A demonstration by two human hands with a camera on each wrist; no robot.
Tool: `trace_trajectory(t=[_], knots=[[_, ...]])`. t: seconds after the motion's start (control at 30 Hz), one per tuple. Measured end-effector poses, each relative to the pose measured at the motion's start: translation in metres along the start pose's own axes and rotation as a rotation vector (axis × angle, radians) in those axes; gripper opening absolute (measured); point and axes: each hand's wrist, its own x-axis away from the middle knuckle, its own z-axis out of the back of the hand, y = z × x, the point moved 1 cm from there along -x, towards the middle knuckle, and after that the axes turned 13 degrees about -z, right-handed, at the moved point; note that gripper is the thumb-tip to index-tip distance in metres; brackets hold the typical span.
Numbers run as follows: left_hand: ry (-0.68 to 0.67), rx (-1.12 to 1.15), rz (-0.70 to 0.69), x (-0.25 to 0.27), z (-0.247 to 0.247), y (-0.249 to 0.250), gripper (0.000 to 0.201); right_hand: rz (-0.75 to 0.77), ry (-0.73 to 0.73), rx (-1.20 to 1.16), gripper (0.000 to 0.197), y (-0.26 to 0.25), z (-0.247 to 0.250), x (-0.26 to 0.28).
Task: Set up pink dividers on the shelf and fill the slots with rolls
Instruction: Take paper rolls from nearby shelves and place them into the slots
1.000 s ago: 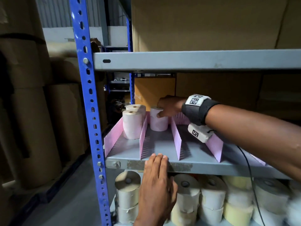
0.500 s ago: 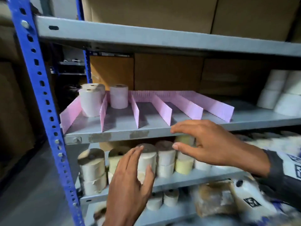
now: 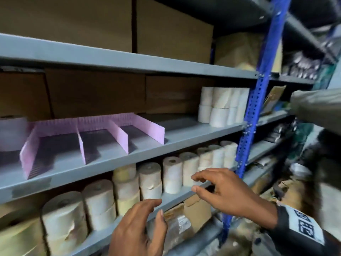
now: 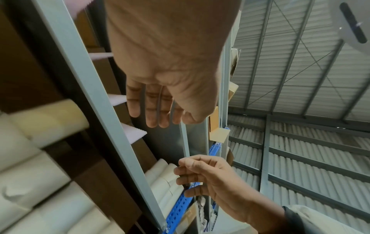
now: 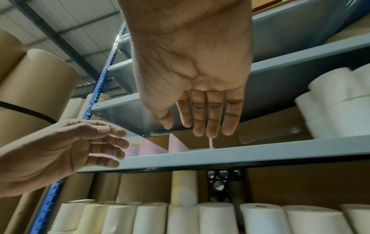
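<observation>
Pink dividers stand on the grey middle shelf and form several slots that show no rolls. One blurred roll stands at the far left of that shelf. The shelf below carries a row of cream and white rolls. My right hand hovers in front of those rolls with its fingers spread, holding nothing. Lower and to the left, my left hand is also spread and empty. In the wrist views the left hand and the right hand show straight fingers with nothing in them.
A stack of white rolls stands at the right end of the middle shelf beside a blue upright. Brown boxes line the back. Larger rolls fill the lower left. Cardboard and wrapped packs lie beneath.
My right hand left the roll in the divider slot and dropped to the lower shelf. The view swung right along the rack, and the left hand moved right with it.
</observation>
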Motion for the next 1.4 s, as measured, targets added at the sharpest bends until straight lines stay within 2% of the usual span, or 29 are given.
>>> trace_trajectory(t=[0.2, 0.3, 0.37, 0.47, 0.57, 0.73, 0.87, 1.07, 1.13, 1.2, 1.27, 1.33, 1.4], knots=[[-0.023, 0.098, 0.09, -0.042, -0.115, 0.024, 0.013, -0.057, 0.092, 0.027, 0.042, 0.105, 0.044, -0.045], [-0.024, 0.133, 0.111, -0.073, -0.174, 0.033, 0.013, -0.073, 0.17, 0.011, 0.052, 0.152, 0.07, -0.078], [-0.047, 0.168, 0.117, -0.092, -0.204, 0.034, 0.022, -0.085, 0.214, -0.028, 0.056, 0.172, 0.084, -0.1], [-0.055, 0.166, 0.113, -0.128, -0.249, 0.034, 0.032, -0.11, 0.244, -0.105, 0.05, 0.2, 0.104, -0.137], [-0.063, 0.159, 0.075, -0.159, -0.283, 0.027, 0.031, -0.117, 0.276, -0.12, 0.047, 0.219, 0.114, -0.17], [-0.062, 0.16, 0.122, -0.212, -0.331, 0.004, 0.015, -0.146, 0.333, -0.14, 0.045, 0.247, 0.126, -0.222], [-0.043, 0.166, 0.169, -0.251, -0.368, -0.016, 0.03, -0.138, 0.385, -0.102, 0.048, 0.261, 0.137, -0.269], [0.068, 0.266, 0.198, -0.308, -0.415, -0.05, 0.048, -0.092, 0.414, -0.011, 0.053, 0.272, 0.149, -0.357], [0.095, 0.295, 0.215, -0.328, -0.431, -0.059, 0.052, -0.069, 0.403, 0.021, 0.046, 0.272, 0.154, -0.386], [0.109, 0.314, 0.219, -0.346, -0.442, -0.063, 0.055, -0.087, 0.387, 0.067, 0.019, 0.27, 0.158, -0.407], [0.116, 0.321, 0.21, -0.362, -0.451, -0.069, 0.056, -0.081, 0.338, 0.114, 0.029, 0.269, 0.161, -0.424], [0.104, 0.329, 0.202, -0.374, -0.459, -0.074, 0.057, -0.067, 0.259, 0.125, 0.027, 0.27, 0.163, -0.434], [0.08, 0.321, 0.194, -0.379, -0.464, -0.079, 0.061, -0.027, 0.178, 0.153, 0.042, 0.27, 0.166, -0.439]])
